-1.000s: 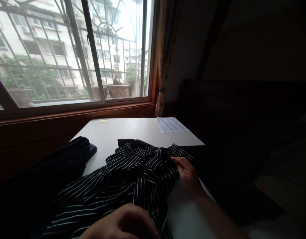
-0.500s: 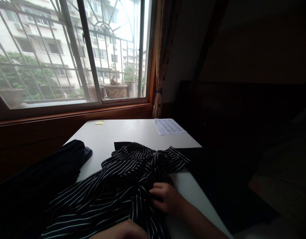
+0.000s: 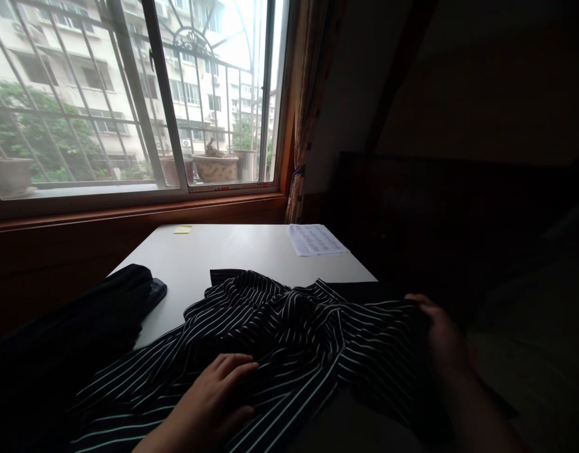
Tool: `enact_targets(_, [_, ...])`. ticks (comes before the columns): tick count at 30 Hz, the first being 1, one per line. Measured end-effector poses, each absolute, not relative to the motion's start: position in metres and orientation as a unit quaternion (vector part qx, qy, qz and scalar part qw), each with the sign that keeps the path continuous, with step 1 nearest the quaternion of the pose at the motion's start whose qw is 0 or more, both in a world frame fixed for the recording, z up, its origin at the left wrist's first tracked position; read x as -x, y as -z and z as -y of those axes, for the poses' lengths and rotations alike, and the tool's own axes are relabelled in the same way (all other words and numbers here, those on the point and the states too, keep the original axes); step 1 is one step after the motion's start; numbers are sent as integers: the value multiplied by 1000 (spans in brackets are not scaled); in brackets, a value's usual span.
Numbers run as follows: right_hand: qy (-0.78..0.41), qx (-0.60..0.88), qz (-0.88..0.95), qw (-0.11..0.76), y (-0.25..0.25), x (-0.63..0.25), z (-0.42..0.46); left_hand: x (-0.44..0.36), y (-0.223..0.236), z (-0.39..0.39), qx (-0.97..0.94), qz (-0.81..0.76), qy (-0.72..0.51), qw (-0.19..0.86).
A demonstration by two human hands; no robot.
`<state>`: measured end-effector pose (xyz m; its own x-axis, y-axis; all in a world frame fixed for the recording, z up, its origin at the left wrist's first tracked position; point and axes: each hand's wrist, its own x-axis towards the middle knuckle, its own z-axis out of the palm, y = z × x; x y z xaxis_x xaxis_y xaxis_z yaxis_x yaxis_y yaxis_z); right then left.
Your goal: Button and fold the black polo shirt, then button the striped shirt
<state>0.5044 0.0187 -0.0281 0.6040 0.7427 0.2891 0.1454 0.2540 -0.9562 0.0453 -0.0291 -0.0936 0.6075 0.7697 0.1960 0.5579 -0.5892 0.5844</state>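
My right hand (image 3: 433, 318) is pinching one striped garment (image 3: 270, 327) beyond the white table's (image 3: 223, 245) right edge; my left hand (image 3: 220, 387), fingers slightly parted, is resting on it. Bare tabletop is separating one yellow note (image 3: 182, 230) from papers (image 3: 317, 240).

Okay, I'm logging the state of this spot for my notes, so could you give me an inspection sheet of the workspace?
Surface: white table, its near part largely covered by fabric.
Job's things: striped garment, dark with pale stripes, rumpled.
Clutter: dark clothing at left; printed papers and yellow note at the far edge.
Hands: left hand rests open on the garment; right hand grasps its edge at right.
Cables: nothing seen.
Surroundings: barred window with pots outside, tied curtain; right side too dark to read.
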Motion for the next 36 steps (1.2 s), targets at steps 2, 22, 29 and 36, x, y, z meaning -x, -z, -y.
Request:
enact_targets(2, [-291, 534, 383, 695, 25, -520, -16, -44, 102, 27, -873, -406, -187, 196])
enact_targets(22, [-231, 423, 873, 80, 43, -355, -12, 29, 93, -11, -720, -611, -315, 96])
enact_targets(29, [-227, 436, 870, 46, 53, -345, -12, 66, 86, -21, -619, -675, -385, 112])
enact_targets(36, [-339, 425, 835, 87, 46, -369, -12, 41, 80, -17, -704, -563, -363, 236])
